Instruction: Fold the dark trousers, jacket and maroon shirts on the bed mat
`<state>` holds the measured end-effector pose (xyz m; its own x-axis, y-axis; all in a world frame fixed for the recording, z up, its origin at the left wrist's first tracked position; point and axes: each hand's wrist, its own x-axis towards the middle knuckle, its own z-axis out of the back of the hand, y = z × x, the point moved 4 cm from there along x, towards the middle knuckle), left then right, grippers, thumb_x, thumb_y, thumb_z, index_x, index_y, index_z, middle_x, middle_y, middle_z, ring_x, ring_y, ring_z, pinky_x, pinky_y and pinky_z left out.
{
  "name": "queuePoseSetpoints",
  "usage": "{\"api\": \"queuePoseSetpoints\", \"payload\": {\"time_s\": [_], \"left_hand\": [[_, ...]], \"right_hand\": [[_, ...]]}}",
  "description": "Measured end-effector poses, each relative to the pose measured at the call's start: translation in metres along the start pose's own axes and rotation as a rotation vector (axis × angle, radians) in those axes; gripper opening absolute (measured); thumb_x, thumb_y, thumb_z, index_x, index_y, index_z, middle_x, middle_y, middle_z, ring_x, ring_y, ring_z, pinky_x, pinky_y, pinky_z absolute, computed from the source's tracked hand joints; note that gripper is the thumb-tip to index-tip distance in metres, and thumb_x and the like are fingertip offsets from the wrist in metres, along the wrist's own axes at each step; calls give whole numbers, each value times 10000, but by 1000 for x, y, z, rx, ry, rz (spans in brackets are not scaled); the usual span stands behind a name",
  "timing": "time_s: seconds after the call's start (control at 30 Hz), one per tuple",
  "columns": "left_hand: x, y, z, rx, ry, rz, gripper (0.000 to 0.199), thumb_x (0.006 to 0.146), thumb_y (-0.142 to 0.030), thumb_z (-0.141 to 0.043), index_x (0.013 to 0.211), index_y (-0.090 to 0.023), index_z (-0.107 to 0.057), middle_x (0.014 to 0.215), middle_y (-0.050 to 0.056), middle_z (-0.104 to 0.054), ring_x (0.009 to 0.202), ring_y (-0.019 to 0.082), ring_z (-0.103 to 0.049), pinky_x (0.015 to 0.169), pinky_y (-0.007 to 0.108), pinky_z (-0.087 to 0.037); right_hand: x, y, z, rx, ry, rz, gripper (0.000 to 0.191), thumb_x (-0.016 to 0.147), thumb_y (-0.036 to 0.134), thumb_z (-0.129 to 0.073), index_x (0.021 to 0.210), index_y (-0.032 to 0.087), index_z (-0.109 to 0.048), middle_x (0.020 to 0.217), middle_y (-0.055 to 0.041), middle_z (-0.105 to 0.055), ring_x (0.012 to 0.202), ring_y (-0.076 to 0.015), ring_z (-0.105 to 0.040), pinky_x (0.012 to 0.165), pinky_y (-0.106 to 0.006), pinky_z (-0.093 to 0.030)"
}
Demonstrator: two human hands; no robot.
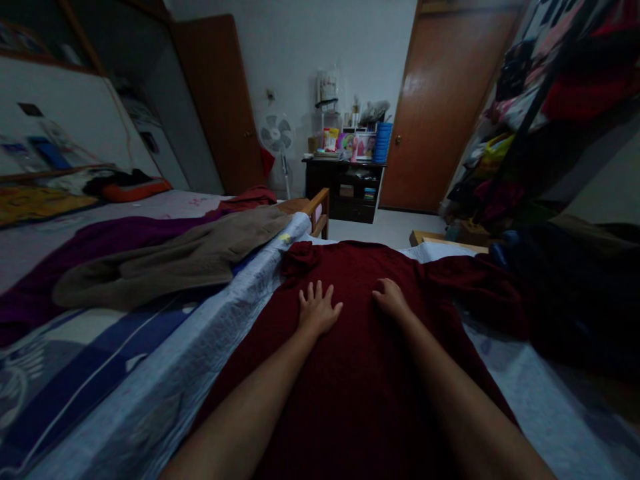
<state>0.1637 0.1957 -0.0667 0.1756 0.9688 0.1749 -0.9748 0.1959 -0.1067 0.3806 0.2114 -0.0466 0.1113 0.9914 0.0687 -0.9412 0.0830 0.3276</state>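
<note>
A dark red garment (355,373) lies spread out on a bed with a light blue sheet (540,393), its short sleeves reaching out to both sides at the far end. My left hand (319,310) rests flat on the garment's upper left part, fingers spread. To the right, my right hand (391,300) touches the cloth with its fingers bent inward; whether they pinch any fabric is too dark to make out. The left sleeve looks bunched, and the right one runs into shadow.
Brown trousers (175,257) and a purple cloth (95,247) lie on the neighbouring bed at the left. Beyond the bed stand a wooden post (321,210), a fan (277,137) and a black cabinet (343,190). Dark clothes (580,293) are piled at the right.
</note>
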Motion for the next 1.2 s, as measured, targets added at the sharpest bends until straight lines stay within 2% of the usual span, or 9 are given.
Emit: {"api": "queuePoseSetpoints", "payload": {"time_s": [0.2,0.33,0.5,0.6,0.73,0.8,0.97,1.1,1.2], "left_hand": [[-3,0,4,-28,-120,-21,640,866,-533,-486,1419,-222,-401,1491,160,-361,1388,357,-251,1097,565,-204],[-7,-4,14,-39,-206,-145,404,882,-396,-525,1258,-255,-556,1417,100,-433,1312,288,-337,1095,464,-252],[-10,-5,21,-51,-110,-182,282,914,-360,-480,1150,-272,-607,1146,68,-558,1055,233,-479,921,372,-394],[-10,-6,22,-46,-80,-174,277,918,-354,-469,1148,-273,-601,1124,66,-553,1033,233,-479,886,364,-396],[-9,-6,22,-48,-60,-151,275,919,-347,-464,1146,-278,-602,1144,69,-544,1053,237,-472,886,364,-387],[-9,-7,22,-48,-64,-157,282,916,-337,-465,1155,-277,-602,1142,71,-547,1056,238,-474,886,364,-387],[-10,-8,25,-42,-31,-177,297,916,-291,-445,1158,-247,-612,1137,77,-580,1066,229,-495,916,350,-397],[-13,-12,29,-35,7,-162,307,915,-267,-422,1135,-194,-623,1126,87,-618,1063,231,-528,938,342,-409],[-18,-18,31,-27,58,-147,354,920,-384,-428,1130,-178,-626,1158,109,-627,1090,248,-547,949,356,-419]], "right_hand": [[-74,42,-23,71,162,231,506,854,380,-547,1342,249,-508,1533,-101,-313,1421,-280,-233,1122,-469,-193],[-90,42,-20,39,160,238,505,893,460,-487,1363,274,-487,1535,-87,-315,1418,-267,-245,1131,-467,-168],[-90,15,-9,-54,107,107,552,921,458,-427,1411,203,-434,1528,-87,-331,1413,-253,-255,1133,-430,-191],[-95,-3,-2,-106,66,-43,569,911,482,-433,1413,215,-431,1532,-82,-322,1413,-270,-249,1124,-462,-194],[-108,-11,11,-167,24,-263,608,863,487,-502,1386,179,-470,1489,-150,-369,1383,-351,-276,1090,-517,-212],[-117,-1,13,-161,11,-224,594,851,442,-526,1379,176,-475,1481,-158,-374,1381,-351,-274,1088,-507,-212],[-141,35,-2,-62,17,47,479,879,421,-493,1320,236,-530,1484,-97,-392,1372,-294,-301,1101,-454,-217],[-152,41,-9,-54,-44,69,460,916,422,-425,1317,223,-530,1456,-82,-436,1365,-266,-319,1118,-435,-195],[-152,40,-9,-61,-60,66,473,910,426,-430,1322,215,-528,1456,-80,-439,1363,-267,-319,1119,-433,-191]]}}
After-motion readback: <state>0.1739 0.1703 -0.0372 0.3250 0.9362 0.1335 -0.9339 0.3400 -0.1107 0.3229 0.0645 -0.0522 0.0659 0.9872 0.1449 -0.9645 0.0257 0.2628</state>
